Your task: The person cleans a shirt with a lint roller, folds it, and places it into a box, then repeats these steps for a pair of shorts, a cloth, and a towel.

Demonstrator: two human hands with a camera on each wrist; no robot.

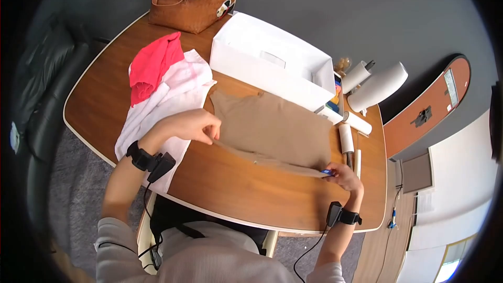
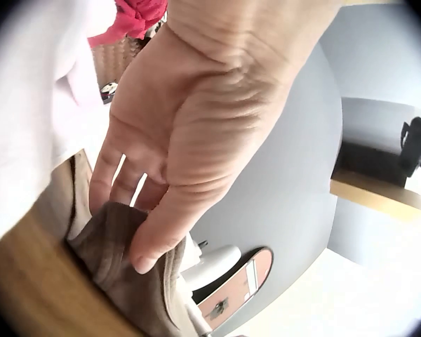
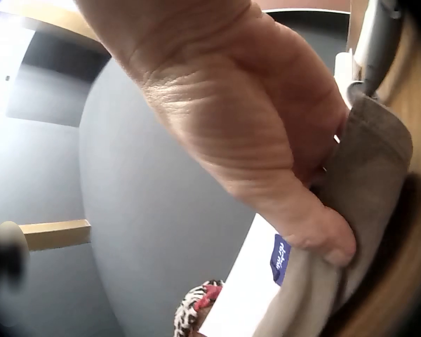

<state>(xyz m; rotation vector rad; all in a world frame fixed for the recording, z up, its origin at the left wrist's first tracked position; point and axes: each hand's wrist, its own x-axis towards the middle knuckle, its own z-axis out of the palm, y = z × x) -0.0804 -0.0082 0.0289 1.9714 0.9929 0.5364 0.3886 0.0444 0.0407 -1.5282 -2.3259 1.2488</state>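
A brown garment [image 1: 277, 128] lies spread over the wooden table, its near edge lifted between my two hands. My left hand [image 1: 196, 126] pinches the left end of that edge; in the left wrist view the thumb [image 2: 154, 246] presses the folded cloth [image 2: 116, 242] against the fingers. At the other end, my right hand [image 1: 343, 177] pinches the fabric beside a small blue label [image 1: 327, 172]. The right wrist view shows the thumb [image 3: 326, 239] on the cloth [image 3: 368, 158], with the label [image 3: 279, 258] printed in white letters.
Left of the garment lie a white cloth [image 1: 181, 81] and a red cloth [image 1: 154, 68]. Behind it stands a white box [image 1: 262, 76], with a brown basket [image 1: 191, 13] at back left. White rolls [image 1: 377, 86] and a small tray of colourful items [image 1: 335, 94] are on the right.
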